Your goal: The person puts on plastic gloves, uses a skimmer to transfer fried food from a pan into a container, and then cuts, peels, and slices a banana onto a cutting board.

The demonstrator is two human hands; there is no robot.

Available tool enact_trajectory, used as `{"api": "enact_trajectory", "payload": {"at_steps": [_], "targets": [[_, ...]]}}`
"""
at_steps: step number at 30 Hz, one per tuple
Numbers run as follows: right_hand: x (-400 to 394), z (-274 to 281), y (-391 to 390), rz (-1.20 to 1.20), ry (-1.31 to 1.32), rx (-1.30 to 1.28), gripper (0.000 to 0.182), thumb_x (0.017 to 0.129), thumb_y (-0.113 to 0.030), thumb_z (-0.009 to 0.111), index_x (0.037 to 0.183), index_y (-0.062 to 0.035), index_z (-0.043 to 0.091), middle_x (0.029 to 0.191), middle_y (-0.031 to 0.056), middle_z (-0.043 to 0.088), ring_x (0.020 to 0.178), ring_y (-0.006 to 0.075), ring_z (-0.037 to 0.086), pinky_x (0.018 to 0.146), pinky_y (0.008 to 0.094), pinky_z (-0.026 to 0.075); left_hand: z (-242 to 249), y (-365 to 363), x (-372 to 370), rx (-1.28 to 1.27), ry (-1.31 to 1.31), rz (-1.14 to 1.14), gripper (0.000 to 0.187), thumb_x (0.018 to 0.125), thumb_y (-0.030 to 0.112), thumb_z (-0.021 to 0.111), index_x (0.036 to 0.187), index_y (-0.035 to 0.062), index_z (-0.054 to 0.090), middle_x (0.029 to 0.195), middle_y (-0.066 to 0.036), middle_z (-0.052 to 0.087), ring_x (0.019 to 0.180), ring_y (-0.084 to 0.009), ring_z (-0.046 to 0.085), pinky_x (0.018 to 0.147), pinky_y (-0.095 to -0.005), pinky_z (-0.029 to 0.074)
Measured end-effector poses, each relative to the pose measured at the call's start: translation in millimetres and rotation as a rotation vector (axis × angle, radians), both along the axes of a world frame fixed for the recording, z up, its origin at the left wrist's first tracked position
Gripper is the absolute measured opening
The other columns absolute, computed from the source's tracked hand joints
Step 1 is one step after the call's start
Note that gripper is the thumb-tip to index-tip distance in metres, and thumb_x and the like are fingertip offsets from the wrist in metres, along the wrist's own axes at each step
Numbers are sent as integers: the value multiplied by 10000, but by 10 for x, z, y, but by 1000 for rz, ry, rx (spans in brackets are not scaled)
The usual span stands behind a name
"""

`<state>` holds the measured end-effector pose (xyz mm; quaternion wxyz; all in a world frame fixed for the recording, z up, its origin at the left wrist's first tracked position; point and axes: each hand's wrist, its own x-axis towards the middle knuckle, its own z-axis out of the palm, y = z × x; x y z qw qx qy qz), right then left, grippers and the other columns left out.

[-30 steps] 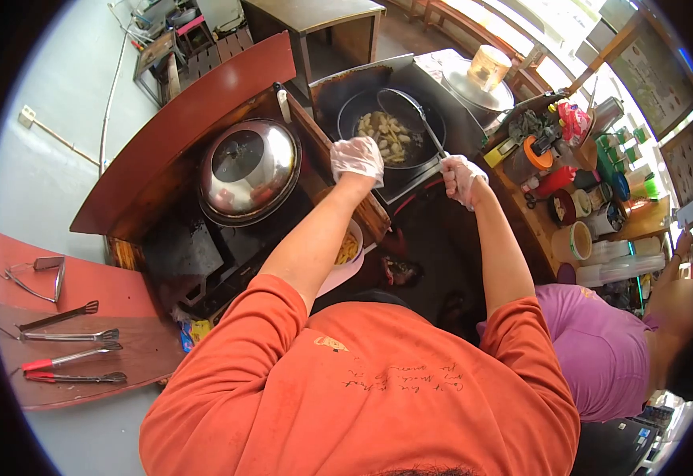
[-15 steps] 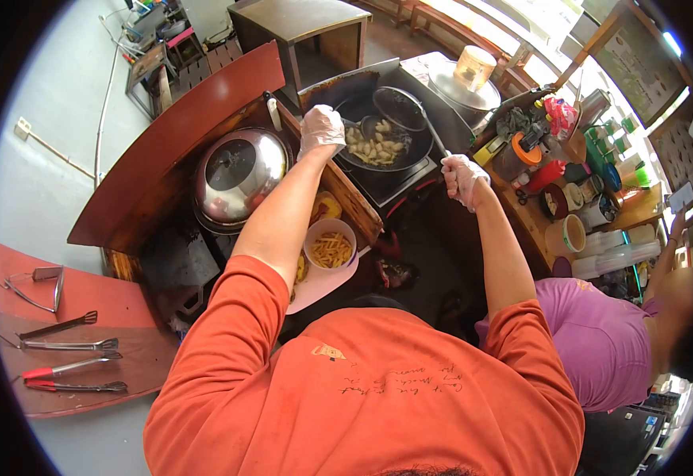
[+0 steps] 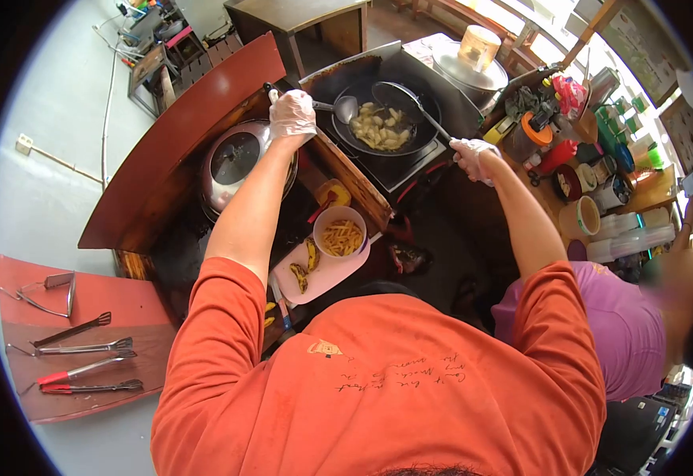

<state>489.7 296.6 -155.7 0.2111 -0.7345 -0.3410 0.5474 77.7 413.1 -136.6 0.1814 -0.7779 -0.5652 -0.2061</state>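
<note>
In a thin clear glove, my left hand (image 3: 292, 113) is wrapped round the handle of a ladle (image 3: 346, 109), whose bowl is at the left side of the wok. My right hand (image 3: 473, 159), gloved too, grips the long handle of a round skimmer (image 3: 396, 96) held over the wok's far side. Pale food pieces (image 3: 380, 128) lie in oil in the dark wok (image 3: 429, 139), which sits on a stove (image 3: 415, 173). Left of it is a domed metal lid (image 3: 238, 159), partly hidden by my left arm.
A bowl of fries (image 3: 341, 235) stands by a pink board (image 3: 327, 279) with banana pieces. Tongs (image 3: 84, 347) hang on the red panel at left. A large lidded pot (image 3: 473, 67) is beyond the wok. A co-worker in purple (image 3: 612, 329) is at right, near containers (image 3: 579, 218).
My left hand has moved left and the ladle bowl now shows at the wok's left side. The skimmer sits slightly higher, and my right hand has shifted slightly right and up.
</note>
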Motion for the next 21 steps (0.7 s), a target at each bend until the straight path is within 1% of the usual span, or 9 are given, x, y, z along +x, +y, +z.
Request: {"api": "enact_trajectory", "payload": {"at_steps": [2, 4, 6, 9, 12, 13, 14, 17, 21], "targets": [[-40, 225, -153, 70, -62, -29, 388, 996, -456, 565, 812, -115, 574, 548, -18, 454, 386, 146, 385, 384, 321, 335, -34, 74, -96, -100, 101, 5, 240, 926, 210, 576, 902, 105, 790, 919, -107, 763, 851, -283, 751, 731, -408, 610], [15, 299, -279, 112, 20, 33, 408, 997, -453, 560, 817, -87, 572, 524, -11, 449, 358, 142, 391, 365, 306, 341, -70, 68, -178, -190, -6, -11, 255, 925, 233, 576, 892, 104, 793, 883, -117, 760, 851, -291, 749, 726, -431, 607], [43, 353, -283, 65, 104, -106, 376, 993, -422, 560, 846, -76, 581, 518, -13, 464, 353, 123, 388, 362, 292, 337, -222, 161, -307, -268, -42, -56, 271, 926, 298, 610, 886, 100, 791, 856, -136, 750, 850, -304, 743, 736, -442, 592], [25, 505, -409, 64, 122, -140, 368, 990, -418, 554, 839, -83, 579, 495, -21, 437, 362, 116, 392, 366, 287, 322, -442, 222, -387, -469, -531, -17, 295, 879, 368, 735, 896, 77, 782, 910, -151, 750, 857, -320, 726, 787, -405, 564], [120, 453, -389, 95, 142, -211, 375, 1001, -422, 529, 840, -87, 581, 466, -31, 395, 372, 109, 392, 371, 276, 302, -719, 313, -449, -587, -663, -56, 292, 851, 359, 769, 907, 73, 783, 942, -154, 752, 879, -311, 727, 803, -397, 564], [122, 456, -399, 73, 163, -230, 373, 1008, -415, 521, 847, -85, 582, 456, -33, 381, 370, 109, 383, 373, 274, 296, -825, 296, -405, -514, -917, -142, 160, 923, 18, 662, 764, 18, 649, 655, -69, 612, 665, -194, 655, 592, -308, 537], [106, 474, -409, 51, 183, -250, 370, 1015, -408, 512, 853, -83, 583, 445, -35, 367, 369, 108, 375, 375, 271, 289, -716, 192, -351, -510, -920, -140, 160, 923, 18, 662, 764, 18, 649, 655, -69, 612, 665, -194, 655, 592, -308, 537], [29, 539, -449, 4, 200, -242, 375, 1034, -401, 488, 845, -87, 570, 462, -49, 380, 367, 92, 352, 361, 257, 287, -524, -23, -280, -783, -1335, 67, 210, 898, 0, 689, 706, 66, 634, 669, -42, 610, 591, -144, 577, 529, -287, 457], [101, 485, -402, -26, 426, -332, 378, 1044, -391, 476, 824, -93, 550, 480, -65, 387, 372, 67, 336, 344, 238, 279, -561, -121, -84, -699, -1403, -21, 191, 893, 0, 697, 726, 72, 638, 650, -24, 584, 597, -150, 550, 554, -310, 447]]}}
